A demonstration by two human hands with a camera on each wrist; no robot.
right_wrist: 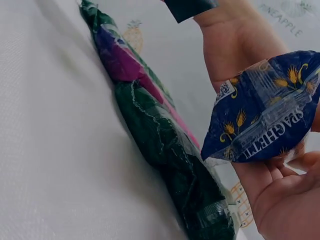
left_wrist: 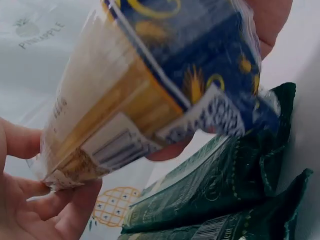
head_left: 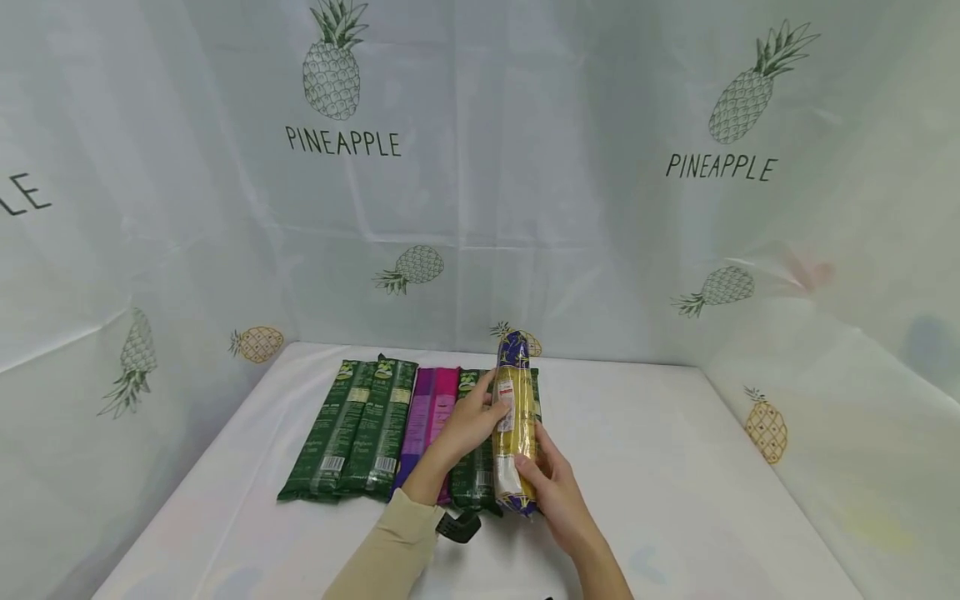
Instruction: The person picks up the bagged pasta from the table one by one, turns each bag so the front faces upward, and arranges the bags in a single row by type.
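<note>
Perhaps slick film could let the long blue-and-gold plastic packet (head_left: 516, 437), held by left grip (head_left: 467, 423) and right grip (head_left: 555, 490), slip onto the flat green packet (head_left: 471, 479) below it.

I record "SPAGHETTI" on my blue-ended packet (right_wrist: 260, 107), "PINEAPPLE" left and right on the far curtain (head_left: 525, 167), and a partial "LE" leftmost.

Head view: the spaghetti packet (head_left: 517, 433) and left hand (head_left: 469, 423) obscure part of the green packet (head_left: 472, 479) behind, centre frame; left forearm (head_left: 425, 482) covers part of the purple-and-pink packet (head_left: 427, 408). Fine print too small to read. Wall lettering (head_left: 27, 197) truncated, left edge; beige sleeve (head_left: 386, 550) cropped, lower edge. Left wrist view: spaghetti packet cropped at top, its print blurred. Right wrist view: dark wrist item (right_wrist: 190, 7) cropped, upper edge.
</note>
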